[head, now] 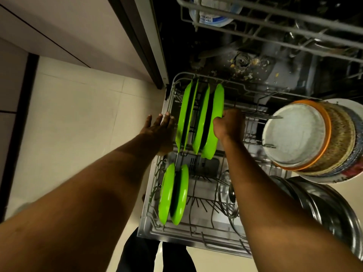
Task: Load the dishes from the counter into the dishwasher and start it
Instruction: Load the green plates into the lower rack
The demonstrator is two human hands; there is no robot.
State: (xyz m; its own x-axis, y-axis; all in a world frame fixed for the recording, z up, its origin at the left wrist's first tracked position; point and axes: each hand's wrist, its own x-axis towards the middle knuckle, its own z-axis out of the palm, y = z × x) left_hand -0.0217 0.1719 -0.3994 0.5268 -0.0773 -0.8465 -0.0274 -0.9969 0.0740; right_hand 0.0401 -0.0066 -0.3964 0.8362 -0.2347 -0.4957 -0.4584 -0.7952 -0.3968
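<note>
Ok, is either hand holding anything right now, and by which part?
The right hand grips the rightmost upright bright green plate by its top rim. The left hand holds nothing; its straight fingers lie at the left edge of the grey wire rack.

Floor (pixel 78 114): pale cream tiles, thin grout lines, slight sheen. Top left: flat beige cabinet fronts (pixel 49 26) w/ a thin dark seam running diag. across. Dark plinth strip (pixel 31 85) at left, btwn cabinet & floor. Dark brown trim (pixel 137 44) along the cabinet side, upper centre. Light dim, warm, yellowish; soft shadows on tiles.
</note>
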